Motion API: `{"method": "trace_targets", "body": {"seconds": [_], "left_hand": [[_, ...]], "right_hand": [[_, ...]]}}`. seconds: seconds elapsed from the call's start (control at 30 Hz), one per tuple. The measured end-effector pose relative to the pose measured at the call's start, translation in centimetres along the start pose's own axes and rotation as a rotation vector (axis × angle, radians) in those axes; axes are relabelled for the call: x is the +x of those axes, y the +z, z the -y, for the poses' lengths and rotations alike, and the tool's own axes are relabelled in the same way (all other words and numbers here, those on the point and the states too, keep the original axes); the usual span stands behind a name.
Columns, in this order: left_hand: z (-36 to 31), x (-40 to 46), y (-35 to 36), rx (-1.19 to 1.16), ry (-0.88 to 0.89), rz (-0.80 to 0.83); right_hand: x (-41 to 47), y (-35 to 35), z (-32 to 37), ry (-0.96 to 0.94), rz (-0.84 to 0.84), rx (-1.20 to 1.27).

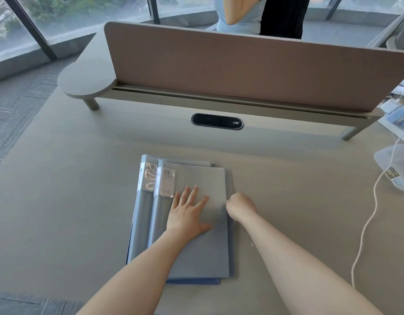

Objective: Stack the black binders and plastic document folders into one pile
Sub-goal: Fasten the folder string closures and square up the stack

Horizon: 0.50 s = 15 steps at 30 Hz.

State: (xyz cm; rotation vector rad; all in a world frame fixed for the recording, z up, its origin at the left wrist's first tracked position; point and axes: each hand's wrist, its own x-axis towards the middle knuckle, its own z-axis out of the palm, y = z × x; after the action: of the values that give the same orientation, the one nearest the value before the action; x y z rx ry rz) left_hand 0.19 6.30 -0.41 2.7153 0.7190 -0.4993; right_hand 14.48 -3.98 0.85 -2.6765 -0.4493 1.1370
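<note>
One pile of folders lies in the middle of the desk [287, 178]. The top grey plastic folder [205, 251] carries a "20" label [167, 176] at its far left corner. A second labelled folder [139, 214] sticks out from under it on the left, and a dark blue one [196, 281] shows along the near and right edges. My left hand [188, 212] rests flat on the top folder, fingers spread. My right hand [240, 206] is curled against the pile's right edge; whether its fingers pinch the edge is hidden.
A pink-brown divider panel [242, 71] on a raised shelf crosses the back of the desk, with a black cable grommet [217, 121] before it. A white cord [369, 223], a plastic bag and packaged items [396, 114] sit at the right. A person [260, 14] stands behind the divider.
</note>
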Motion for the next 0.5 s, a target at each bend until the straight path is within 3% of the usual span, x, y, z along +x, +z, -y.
{"method": "trace_targets", "body": {"seconds": [0.1,0.33,0.5], "left_hand": [[0.1,0.0,0.1,-0.007,0.0,-0.001],[0.3,-0.1,0.4,-0.054,0.0,-0.029],[0.3,-0.2,0.4,-0.043,-0.003,-0.032]], "right_hand": [[-0.2,1.1,1.4,-0.104,-0.025,-0.031],[-2.1,3.3,1.8,-0.341,-0.039,-0.362],[-3.9,3.5,-0.7,-0.324,0.003,-0.239]]}}
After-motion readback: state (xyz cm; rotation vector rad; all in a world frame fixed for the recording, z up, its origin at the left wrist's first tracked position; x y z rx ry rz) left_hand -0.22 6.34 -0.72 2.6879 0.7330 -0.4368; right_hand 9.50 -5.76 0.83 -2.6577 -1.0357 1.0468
